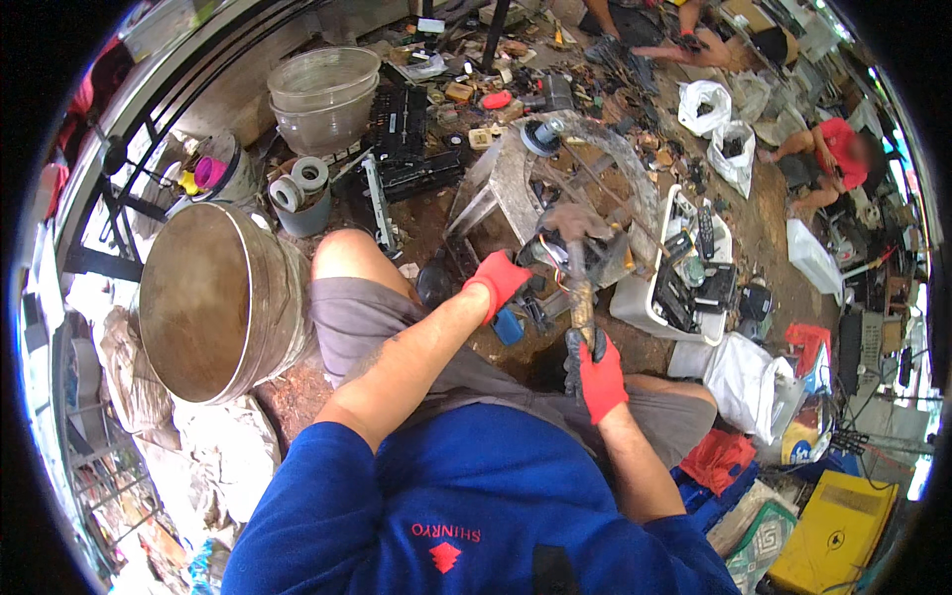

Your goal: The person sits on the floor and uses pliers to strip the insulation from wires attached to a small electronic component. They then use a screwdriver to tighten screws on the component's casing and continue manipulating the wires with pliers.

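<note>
Both my hands wear red gloves. My right hand (pixel 598 377) is wrapped round the lower end of a hammer (pixel 582 309), its handle pointing away from me and its head blurred by motion. My left hand (pixel 501 282) is closed beside a dark part with thin wires (pixel 551 254), just left of the hammer head; what its fingers hold is hidden. These lie at the near side of a worn grey metal frame (pixel 511 178) on the ground between my knees. Below my left hand is a small blue piece (pixel 508 326).
Right of the hammer stands a white basket (pixel 635 301) of black electronic parts. Large round tubs (pixel 193 302) and stacked clear buckets (pixel 322 94) stand left. Scrap covers the ground ahead. A person in red (pixel 841 154) sits far right, and another person's legs show at the top.
</note>
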Available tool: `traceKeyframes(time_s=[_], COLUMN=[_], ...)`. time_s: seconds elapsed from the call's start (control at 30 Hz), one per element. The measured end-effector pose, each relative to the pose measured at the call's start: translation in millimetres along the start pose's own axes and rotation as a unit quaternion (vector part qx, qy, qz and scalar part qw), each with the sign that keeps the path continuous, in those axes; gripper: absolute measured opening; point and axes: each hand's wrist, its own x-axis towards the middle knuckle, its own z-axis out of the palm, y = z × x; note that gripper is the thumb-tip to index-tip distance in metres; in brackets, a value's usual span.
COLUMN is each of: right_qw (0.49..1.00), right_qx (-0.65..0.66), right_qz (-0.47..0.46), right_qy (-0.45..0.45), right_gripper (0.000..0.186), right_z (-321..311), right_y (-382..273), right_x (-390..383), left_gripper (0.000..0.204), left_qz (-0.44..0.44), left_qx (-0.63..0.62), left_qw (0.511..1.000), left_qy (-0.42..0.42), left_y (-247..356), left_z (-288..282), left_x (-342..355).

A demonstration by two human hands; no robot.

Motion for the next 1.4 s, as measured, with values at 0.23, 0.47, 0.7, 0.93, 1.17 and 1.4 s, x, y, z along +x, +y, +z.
traceKeyframes(time_s=[0.23, 0.47, 0.7, 0.93, 1.17, 1.4], right_qw=[0.966, 0.975, 0.991, 0.939, 0.986, 0.979], right_qx=[0.234, -0.138, -0.074, -0.056, -0.137, -0.002], right_qz=[-0.113, -0.111, -0.092, -0.294, -0.06, -0.195], right_qy=[0.001, 0.137, 0.059, 0.17, 0.078, 0.064], right_gripper=[0.05, 0.055, 0.046, 0.05, 0.053, 0.049], right_z=[-52, -9, -31, -21, -11, -25], right_y=[-64, -27, -37, -27, -12, -20], right_x=[-51, -17, -50, -47, -8, -43], left_gripper=[0.047, 0.045, 0.044, 0.043, 0.052, 0.046], left_qz=[-0.01, -0.025, -0.05, -0.062, -0.068, 0.163], left_qx=[0.124, 0.169, 0.169, 0.166, 0.162, 0.334], left_qw=[0.987, 0.98, 0.98, 0.981, 0.983, 0.913], left_qy=[0.098, 0.104, 0.091, 0.079, 0.055, -0.169], left_y=[18, 46, 53, 46, 42, 19], left_z=[10, 9, 5, 5, -12, -14], left_x=[-17, -32, -17, -26, -13, -1])
